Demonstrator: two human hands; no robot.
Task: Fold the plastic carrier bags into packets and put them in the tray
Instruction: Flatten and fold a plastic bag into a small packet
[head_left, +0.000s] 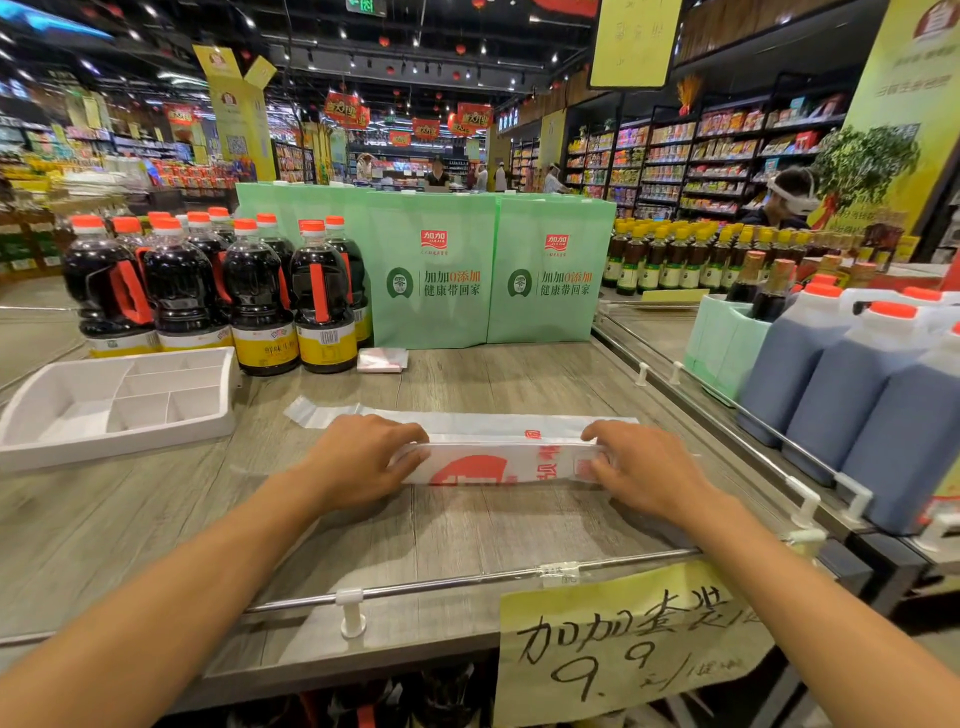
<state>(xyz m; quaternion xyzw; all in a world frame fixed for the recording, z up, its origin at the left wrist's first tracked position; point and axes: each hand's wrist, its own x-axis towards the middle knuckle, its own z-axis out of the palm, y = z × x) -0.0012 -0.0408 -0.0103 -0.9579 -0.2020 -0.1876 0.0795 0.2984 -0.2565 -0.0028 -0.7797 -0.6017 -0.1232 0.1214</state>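
Green paper bags (431, 275) read 加加; a yellow sign (623, 644) reads 9.9. On the bench (467, 525), the left hand (363, 462) and right hand (644, 467) grip the folded carrier bag (498, 462) by its ends, fingers (410, 457) curled.

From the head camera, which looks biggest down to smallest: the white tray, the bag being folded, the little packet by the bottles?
1. tray: largest in area.
2. bag: longer but narrower, and nearer the camera, so nearly level.
3. packet: plainly smallest, though farthest away.
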